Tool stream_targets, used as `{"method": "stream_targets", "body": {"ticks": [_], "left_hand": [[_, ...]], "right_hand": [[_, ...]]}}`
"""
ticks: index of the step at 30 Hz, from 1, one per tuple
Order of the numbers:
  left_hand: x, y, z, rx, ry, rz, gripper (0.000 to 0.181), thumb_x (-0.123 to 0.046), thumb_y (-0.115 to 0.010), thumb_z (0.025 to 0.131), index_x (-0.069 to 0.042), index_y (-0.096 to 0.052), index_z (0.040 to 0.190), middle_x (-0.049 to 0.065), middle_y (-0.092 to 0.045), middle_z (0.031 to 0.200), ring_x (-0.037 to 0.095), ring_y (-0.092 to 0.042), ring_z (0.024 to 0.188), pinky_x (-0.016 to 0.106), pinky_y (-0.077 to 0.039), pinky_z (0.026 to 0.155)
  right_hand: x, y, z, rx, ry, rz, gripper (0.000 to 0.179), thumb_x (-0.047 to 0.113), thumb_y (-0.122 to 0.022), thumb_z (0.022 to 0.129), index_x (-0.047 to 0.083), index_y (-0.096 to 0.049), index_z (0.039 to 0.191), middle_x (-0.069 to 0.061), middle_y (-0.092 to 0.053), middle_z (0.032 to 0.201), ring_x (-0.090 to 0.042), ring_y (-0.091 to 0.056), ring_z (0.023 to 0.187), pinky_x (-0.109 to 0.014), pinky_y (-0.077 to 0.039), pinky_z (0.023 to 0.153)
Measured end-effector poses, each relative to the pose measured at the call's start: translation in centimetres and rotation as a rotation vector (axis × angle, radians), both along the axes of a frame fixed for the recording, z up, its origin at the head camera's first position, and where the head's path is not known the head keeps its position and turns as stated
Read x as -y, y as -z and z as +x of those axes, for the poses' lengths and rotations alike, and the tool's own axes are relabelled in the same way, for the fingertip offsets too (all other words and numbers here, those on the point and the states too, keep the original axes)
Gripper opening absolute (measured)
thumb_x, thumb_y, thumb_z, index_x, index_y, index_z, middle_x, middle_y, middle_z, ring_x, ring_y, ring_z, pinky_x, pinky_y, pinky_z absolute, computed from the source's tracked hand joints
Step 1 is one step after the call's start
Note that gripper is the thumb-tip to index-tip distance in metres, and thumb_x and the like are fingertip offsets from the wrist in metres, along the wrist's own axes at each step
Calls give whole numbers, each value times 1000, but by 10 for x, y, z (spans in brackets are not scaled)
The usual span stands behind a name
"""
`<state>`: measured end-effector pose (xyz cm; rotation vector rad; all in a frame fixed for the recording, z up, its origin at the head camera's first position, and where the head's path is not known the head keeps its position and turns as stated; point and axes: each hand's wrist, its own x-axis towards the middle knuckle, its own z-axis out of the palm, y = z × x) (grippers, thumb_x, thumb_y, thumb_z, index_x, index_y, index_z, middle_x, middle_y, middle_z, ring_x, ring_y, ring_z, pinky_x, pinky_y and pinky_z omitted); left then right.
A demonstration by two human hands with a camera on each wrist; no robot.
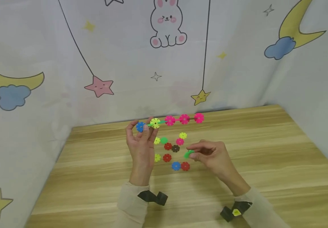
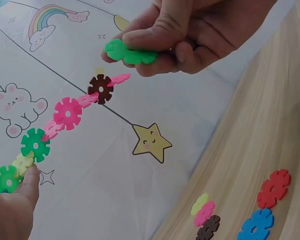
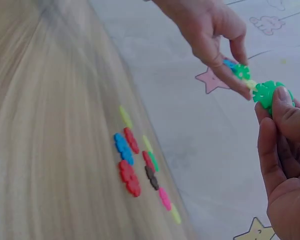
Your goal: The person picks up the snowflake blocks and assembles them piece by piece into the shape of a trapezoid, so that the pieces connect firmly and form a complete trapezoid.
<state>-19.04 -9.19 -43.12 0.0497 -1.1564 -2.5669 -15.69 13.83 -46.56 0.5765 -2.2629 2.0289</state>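
My left hand holds the left end of a chain of notched plastic flower discs, raised above the table. A blue disc sits at the held end, between fingers and thumb. From there, in the left wrist view, green, yellow and pink discs slot edge to edge, with a brown disc near the far end and a pink disc last. Thumb and fingers of my right hand pinch a separate green disc, in front of the chain and lower in the head view.
Loose discs lie on the wooden table below the hands, among them a blue disc, a red disc, a brown disc and a yellow disc. A printed white cloth hangs behind the table and at both sides.
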Motion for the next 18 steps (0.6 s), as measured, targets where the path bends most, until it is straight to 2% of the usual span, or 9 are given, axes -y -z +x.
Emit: {"method": "stream_targets", "body": {"ticks": [7,10,14,18], "left_hand": [[-1,-2,1,6,22,-44,28,-4,-55,110,-8,-54,138,15,-76,129,14,-76,92,26,-66,92],[-1,-3,2,15,32,-68,29,-2,-55,110,-9,-57,138,15,-77,130,12,-73,88,25,-66,91],[-2,-2,3,9,54,-91,30,-2,-56,110,-10,-59,138,12,-78,129,12,-71,86,25,-66,90],[-6,-1,4,-12,80,-101,29,-4,-56,110,-10,-59,138,5,-80,124,12,-72,87,25,-66,90]], "right_hand": [[5,-14,-2,-43,14,-35,19,0,-84,90,-9,-79,106,11,-77,86,-9,-66,70,-25,-60,65],[11,-23,-5,-39,35,-49,19,1,-84,90,-8,-79,106,11,-78,86,-9,-67,70,-25,-60,64],[15,-38,-10,-14,89,-67,22,6,-87,89,-6,-79,106,7,-82,88,-10,-73,71,-26,-65,69],[16,-52,-17,8,111,-80,24,5,-86,90,-7,-77,109,10,-82,89,-10,-77,75,-30,-68,76]]}}
